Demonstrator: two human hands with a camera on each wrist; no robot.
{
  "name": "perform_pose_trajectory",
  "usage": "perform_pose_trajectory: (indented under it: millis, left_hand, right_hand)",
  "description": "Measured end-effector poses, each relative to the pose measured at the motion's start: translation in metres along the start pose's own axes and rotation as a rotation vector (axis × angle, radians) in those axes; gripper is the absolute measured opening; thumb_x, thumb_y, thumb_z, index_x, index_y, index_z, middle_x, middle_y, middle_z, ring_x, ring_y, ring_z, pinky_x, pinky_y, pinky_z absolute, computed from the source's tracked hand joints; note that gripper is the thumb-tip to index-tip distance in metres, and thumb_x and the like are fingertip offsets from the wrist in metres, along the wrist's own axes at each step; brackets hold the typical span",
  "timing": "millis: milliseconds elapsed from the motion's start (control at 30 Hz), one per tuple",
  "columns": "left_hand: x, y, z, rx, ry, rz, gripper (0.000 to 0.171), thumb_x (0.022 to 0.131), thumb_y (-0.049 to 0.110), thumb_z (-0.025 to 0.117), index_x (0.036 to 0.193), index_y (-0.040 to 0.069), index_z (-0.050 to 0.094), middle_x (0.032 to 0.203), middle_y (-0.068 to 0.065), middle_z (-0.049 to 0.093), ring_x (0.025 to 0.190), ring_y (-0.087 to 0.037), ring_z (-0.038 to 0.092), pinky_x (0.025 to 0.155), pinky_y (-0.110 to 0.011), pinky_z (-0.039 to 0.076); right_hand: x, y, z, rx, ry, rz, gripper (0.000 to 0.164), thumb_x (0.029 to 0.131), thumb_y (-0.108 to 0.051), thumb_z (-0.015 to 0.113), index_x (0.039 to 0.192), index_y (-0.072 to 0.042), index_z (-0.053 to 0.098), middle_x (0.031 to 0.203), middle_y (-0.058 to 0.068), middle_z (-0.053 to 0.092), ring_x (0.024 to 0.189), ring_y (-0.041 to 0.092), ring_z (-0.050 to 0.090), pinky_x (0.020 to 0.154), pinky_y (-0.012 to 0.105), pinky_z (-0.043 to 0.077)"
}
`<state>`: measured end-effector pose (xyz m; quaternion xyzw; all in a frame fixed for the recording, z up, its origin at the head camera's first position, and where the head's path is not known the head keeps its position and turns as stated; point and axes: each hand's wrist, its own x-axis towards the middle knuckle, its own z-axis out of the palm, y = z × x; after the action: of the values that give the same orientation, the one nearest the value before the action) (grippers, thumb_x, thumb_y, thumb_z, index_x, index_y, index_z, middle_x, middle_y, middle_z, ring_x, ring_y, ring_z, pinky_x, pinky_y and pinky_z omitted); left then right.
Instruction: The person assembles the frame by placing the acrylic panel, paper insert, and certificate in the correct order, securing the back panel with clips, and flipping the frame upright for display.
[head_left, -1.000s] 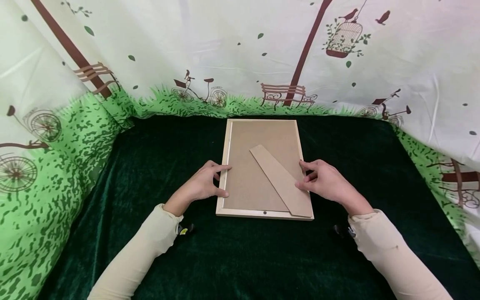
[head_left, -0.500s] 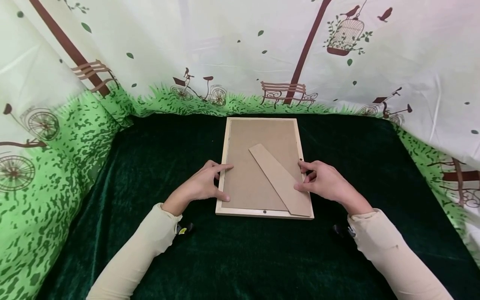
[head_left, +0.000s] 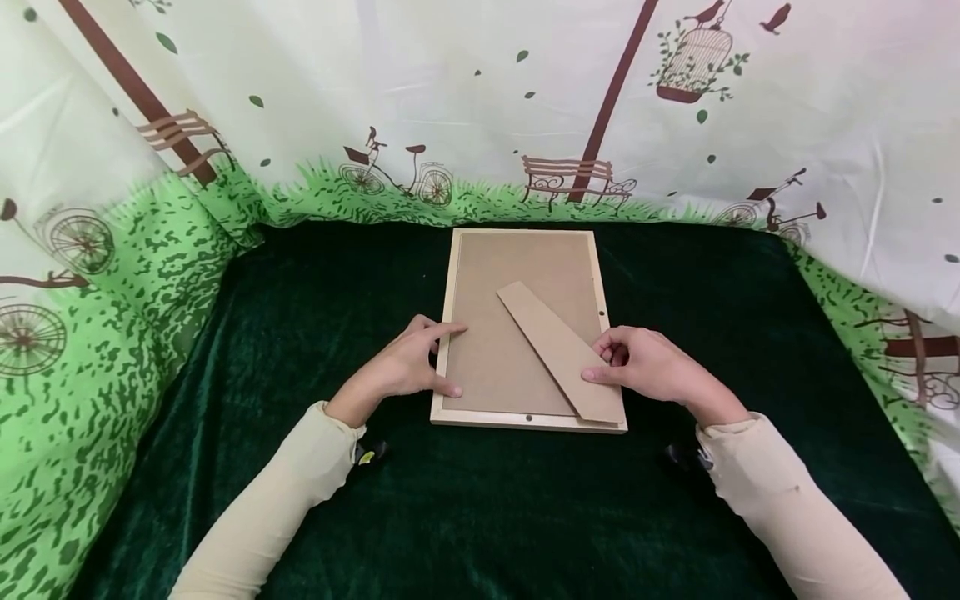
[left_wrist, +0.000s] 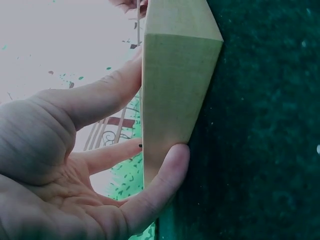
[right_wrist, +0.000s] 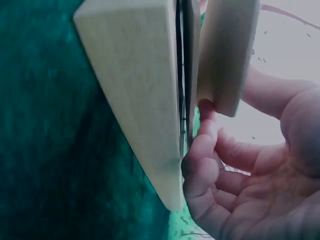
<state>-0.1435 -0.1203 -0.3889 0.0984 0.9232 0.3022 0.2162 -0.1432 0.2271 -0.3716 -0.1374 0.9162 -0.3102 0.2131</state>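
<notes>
A wooden picture frame [head_left: 487, 418] lies face down, its brown backing board [head_left: 480, 350] and slanted easel stand [head_left: 551, 337] uppermost. My left hand [head_left: 405, 362] rests at the frame's left edge, index finger and thumb extended onto the board. In the left wrist view another fingertip presses the frame's side [left_wrist: 175, 85]. My right hand [head_left: 652, 367] pinches the stand's right edge between thumb and fingers. In the right wrist view the stand [right_wrist: 227, 55] is tilted up off the backing, with fingertips beneath it. The frame's front is hidden.
Dark green velvet cloth [head_left: 480, 517] covers the table under the frame. A printed curtain [head_left: 450, 92] with benches, bicycles and grass hangs behind and along both sides. Dark round fasteners [head_left: 528, 417] show on the frame's border.
My right fingers have moved off the frame's right edge and under the stand, which has lifted slightly. The left hand stays in place, with its thumb slightly further onto the board.
</notes>
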Motion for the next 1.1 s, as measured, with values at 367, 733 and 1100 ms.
perform_pose_trajectory:
  millis: [367,733,1100]
  left_hand:
    - [0.001,0.001,0.000,0.013,0.006,-0.022,0.093,0.070,0.028,0.092,0.150,0.028,0.044,0.137,-0.012,0.039,0.116,-0.027,0.051,0.087,-0.038,0.050]
    - [0.000,0.002,-0.002,0.049,-0.013,-0.005,0.093,0.071,0.029,0.091,0.151,0.028,0.042,0.139,-0.013,0.037,0.113,-0.027,0.050,0.092,-0.040,0.049]
    - [-0.024,0.021,0.008,0.263,-0.092,0.185,0.128,0.056,0.036,0.098,0.159,0.026,0.023,0.166,-0.009,-0.010,0.143,-0.042,0.028,0.109,-0.050,0.042]
  right_hand:
    - [0.003,0.001,0.001,0.077,0.011,-0.033,0.031,0.089,-0.036,0.075,0.102,-0.009,0.067,0.089,0.004,0.058,0.083,0.018,0.052,0.069,0.024,0.043]
    - [0.002,0.001,-0.001,-0.058,-0.007,-0.041,0.032,0.087,-0.043,0.076,0.098,-0.015,0.066,0.086,0.002,0.056,0.077,0.017,0.050,0.065,0.026,0.041]
    - [0.075,-0.035,-0.047,-0.251,-0.018,-0.093,0.073,0.090,-0.042,0.072,0.147,-0.006,0.045,0.147,0.022,0.041,0.136,0.040,0.040,0.110,0.058,0.036]
